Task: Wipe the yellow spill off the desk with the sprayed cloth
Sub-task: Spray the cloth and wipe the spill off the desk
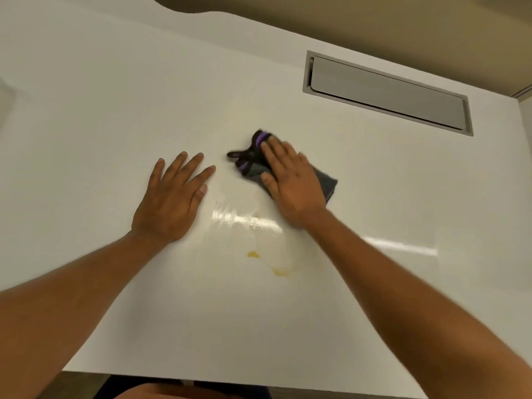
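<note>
A dark grey cloth with purple stripes and a black loop lies on the white desk, beyond the spill. My right hand presses flat on top of it, fingers spread. My left hand rests palm down on the desk to the left of the cloth, touching nothing else. Two small yellow patches of the spill remain near me, below a glossy wet smear that stretches between my hands.
A grey rectangular cable hatch is set into the desk at the far right. The desk's near edge runs along the bottom, with my lap below it. The far edge curves at the upper left.
</note>
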Tool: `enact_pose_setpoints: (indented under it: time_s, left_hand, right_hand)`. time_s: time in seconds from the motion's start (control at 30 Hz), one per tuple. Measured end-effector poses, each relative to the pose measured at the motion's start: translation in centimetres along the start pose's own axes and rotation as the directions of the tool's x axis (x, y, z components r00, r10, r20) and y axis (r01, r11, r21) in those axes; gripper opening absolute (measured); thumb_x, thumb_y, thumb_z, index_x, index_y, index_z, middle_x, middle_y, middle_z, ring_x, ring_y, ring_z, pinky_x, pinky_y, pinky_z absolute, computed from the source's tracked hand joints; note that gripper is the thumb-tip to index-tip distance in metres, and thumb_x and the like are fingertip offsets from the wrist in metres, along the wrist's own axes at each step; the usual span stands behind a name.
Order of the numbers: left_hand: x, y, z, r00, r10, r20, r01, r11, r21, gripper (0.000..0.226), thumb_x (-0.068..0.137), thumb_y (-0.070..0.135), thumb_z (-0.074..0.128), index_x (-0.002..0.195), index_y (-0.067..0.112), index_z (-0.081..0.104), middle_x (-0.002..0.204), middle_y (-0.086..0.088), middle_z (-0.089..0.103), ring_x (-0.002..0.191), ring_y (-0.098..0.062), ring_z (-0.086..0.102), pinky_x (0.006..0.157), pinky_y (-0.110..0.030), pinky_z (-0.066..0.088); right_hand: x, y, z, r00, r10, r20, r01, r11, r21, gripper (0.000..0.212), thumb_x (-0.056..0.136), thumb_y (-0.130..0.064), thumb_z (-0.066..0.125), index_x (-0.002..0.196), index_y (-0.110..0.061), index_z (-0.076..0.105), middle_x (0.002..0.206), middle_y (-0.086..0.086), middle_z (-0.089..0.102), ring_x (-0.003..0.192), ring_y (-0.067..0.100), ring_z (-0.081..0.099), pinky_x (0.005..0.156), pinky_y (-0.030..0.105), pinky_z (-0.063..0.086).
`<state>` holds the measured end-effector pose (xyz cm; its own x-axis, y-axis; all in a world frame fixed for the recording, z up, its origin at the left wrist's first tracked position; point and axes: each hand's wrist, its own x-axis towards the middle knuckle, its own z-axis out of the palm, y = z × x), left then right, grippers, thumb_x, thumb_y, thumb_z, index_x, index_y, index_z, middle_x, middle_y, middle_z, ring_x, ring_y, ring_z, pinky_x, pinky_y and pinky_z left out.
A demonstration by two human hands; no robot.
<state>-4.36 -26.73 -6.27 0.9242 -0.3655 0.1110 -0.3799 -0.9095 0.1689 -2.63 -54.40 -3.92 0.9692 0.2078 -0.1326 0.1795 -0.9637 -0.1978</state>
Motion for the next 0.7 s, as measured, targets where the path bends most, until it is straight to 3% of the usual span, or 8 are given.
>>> enact_pose_setpoints:
  time_s: [0.2, 0.3, 0.4, 0.53, 0.6, 0.7]
  left_hand:
    - [0.3, -0.1, 0.1, 0.999, -0.018, 0.048, 0.019, 1.0, -0.011, 0.053, 0.114, 0.039, 0.025, 0.163, 0.031, 0.042, 0.174, -0.001, 0.037, 0.162, -0.029, 0.031, 0.133, -0.056, 0.017]
    - [0.2, -0.1, 0.1, 0.999, -0.017, 0.049, 0.017, 1.0, -0.003, 0.053, 0.114, 0.041, 0.025, 0.163, 0.031, 0.042, 0.174, -0.001, 0.037, 0.162, -0.029, 0.03, 0.133, -0.056, 0.017]
    - [0.2, -0.1, 0.2, 0.999, -0.016, 0.033, 0.015, 1.0, 0.008, 0.053, 0.114, 0.043, 0.025, 0.163, 0.032, 0.043, 0.173, -0.001, 0.037, 0.162, -0.029, 0.031, 0.133, -0.056, 0.017]
    - [0.1, -0.1, 0.2, 0.999, -0.016, 0.043, 0.017, 1.0, -0.011, 0.053, 0.114, 0.043, 0.024, 0.163, 0.032, 0.041, 0.174, 0.0, 0.036, 0.163, -0.028, 0.029, 0.133, -0.056, 0.016]
    - [0.1, -0.2, 0.2, 0.999, -0.014, 0.043, 0.015, 1.0, -0.012, 0.053, 0.114, 0.043, 0.025, 0.163, 0.032, 0.041, 0.174, 0.0, 0.035, 0.163, -0.027, 0.028, 0.133, -0.056, 0.015]
    - [0.0, -0.2, 0.3, 0.999, -0.009, 0.047, 0.011, 1.0, -0.029, 0.053, 0.114, 0.042, 0.025, 0.163, 0.03, 0.041, 0.174, 0.0, 0.035, 0.163, -0.028, 0.027, 0.133, -0.055, 0.014]
  right_hand:
    - [-15.2, -5.3, 4.7, 1.0, -0.028, 0.006, 0.028, 0.998, 0.055, 0.062, 0.115, -0.047, 0.028, 0.171, -0.031, 0.008, 0.18, -0.011, 0.003, 0.166, 0.018, 0.004, 0.133, 0.043, 0.005]
    - [-17.6, -3.7, 4.6, 0.999, -0.04, 0.035, 0.039, 0.999, 0.016, 0.061, 0.114, -0.046, 0.03, 0.17, -0.03, 0.013, 0.18, -0.009, 0.006, 0.166, 0.02, 0.009, 0.132, 0.046, 0.009]
    - [-13.4, 1.0, 2.6, 0.993, 0.11, -0.034, -0.111, 0.994, -0.001, 0.06, 0.111, -0.037, 0.045, 0.167, -0.02, 0.031, 0.175, 0.003, 0.028, 0.161, 0.032, 0.027, 0.126, 0.057, 0.027]
    - [-2.7, 6.7, -0.9, 0.896, 0.421, -0.139, -0.42, 0.907, 0.038, 0.06, 0.114, -0.035, 0.037, 0.168, -0.012, 0.023, 0.177, 0.01, 0.023, 0.159, 0.037, 0.025, 0.124, 0.057, 0.03]
    - [2.0, 6.6, -1.7, 0.868, 0.474, -0.151, -0.475, 0.88, 0.032, 0.061, 0.114, -0.038, 0.032, 0.169, -0.013, 0.02, 0.178, 0.009, 0.02, 0.159, 0.034, 0.024, 0.123, 0.053, 0.031]
    - [4.7, 3.3, -1.3, 0.898, 0.416, -0.143, -0.419, 0.908, 0.011, 0.062, 0.113, -0.04, 0.031, 0.169, -0.015, 0.02, 0.178, 0.006, 0.02, 0.16, 0.031, 0.023, 0.123, 0.049, 0.031]
